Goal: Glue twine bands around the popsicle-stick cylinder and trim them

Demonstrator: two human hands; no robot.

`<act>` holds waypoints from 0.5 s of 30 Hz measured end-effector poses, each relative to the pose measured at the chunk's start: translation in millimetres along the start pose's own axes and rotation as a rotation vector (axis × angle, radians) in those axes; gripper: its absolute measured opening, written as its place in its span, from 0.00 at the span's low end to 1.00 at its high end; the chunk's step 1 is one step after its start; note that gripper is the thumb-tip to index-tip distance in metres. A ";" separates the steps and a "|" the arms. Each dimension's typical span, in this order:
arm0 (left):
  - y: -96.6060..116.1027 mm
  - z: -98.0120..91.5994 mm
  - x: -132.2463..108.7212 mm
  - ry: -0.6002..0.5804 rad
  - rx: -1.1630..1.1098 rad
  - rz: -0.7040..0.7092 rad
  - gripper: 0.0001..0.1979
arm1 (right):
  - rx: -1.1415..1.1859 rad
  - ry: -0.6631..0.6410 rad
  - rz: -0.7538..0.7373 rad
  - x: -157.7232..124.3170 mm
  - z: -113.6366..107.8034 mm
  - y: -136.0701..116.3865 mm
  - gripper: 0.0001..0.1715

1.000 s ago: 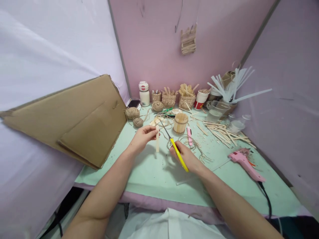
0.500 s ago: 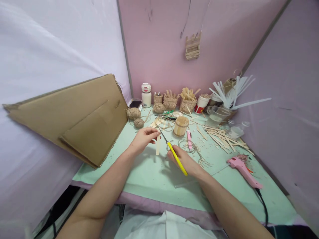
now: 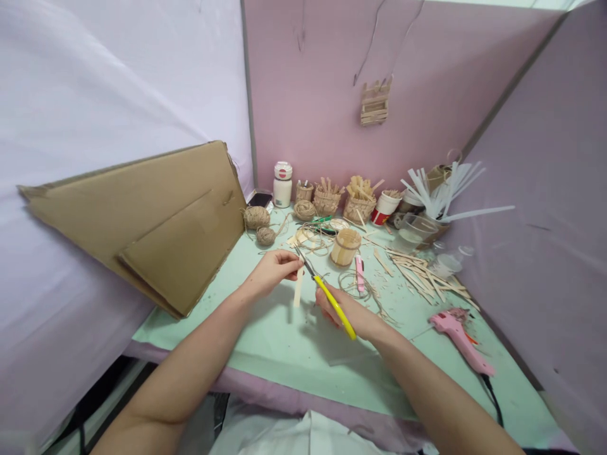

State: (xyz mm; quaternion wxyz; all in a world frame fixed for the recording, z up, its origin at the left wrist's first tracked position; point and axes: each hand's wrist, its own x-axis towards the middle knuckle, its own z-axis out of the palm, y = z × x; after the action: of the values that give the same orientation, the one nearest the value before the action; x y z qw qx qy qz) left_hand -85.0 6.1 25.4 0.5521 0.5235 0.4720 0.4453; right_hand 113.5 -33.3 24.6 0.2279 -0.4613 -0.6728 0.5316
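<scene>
Fingers (image 3: 293,265) of left hand (image 3: 271,274) pinching strip (image 3: 298,292) (pale); right hand (image 3: 349,311) curled round scissors (image 3: 334,304).

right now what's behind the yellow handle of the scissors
The right hand, which shows on both sides of the yellow handle; the part of it directly behind is covered.

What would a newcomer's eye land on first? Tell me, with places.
Likely the yellow-handled tool in the right hand, its dark end near the pale strip in the left hand. Next, the big brown cardboard standing at the left, and the pink glue gun lying at the right.
</scene>
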 end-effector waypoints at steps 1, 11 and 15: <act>-0.6 -0.4 0.3 0.004 -0.009 -0.012 0.15 | -0.015 -0.025 0.016 0.4 0.4 0.2 0.31; -13.0 -3.0 -1.1 -0.001 -0.079 -0.184 0.15 | 0.098 -0.174 0.244 -2.6 4.9 0.1 0.37; -21.3 -1.6 -7.3 0.000 -0.118 -0.255 0.16 | 0.169 -0.178 0.370 -6.6 11.2 -1.6 0.36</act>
State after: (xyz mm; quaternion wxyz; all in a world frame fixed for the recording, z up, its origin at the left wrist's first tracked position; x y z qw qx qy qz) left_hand -87.8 -2.0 4.5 0.6339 0.4261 0.5078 0.3985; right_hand 107.0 -44.6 23.5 0.1042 -0.5074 -0.5473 0.6574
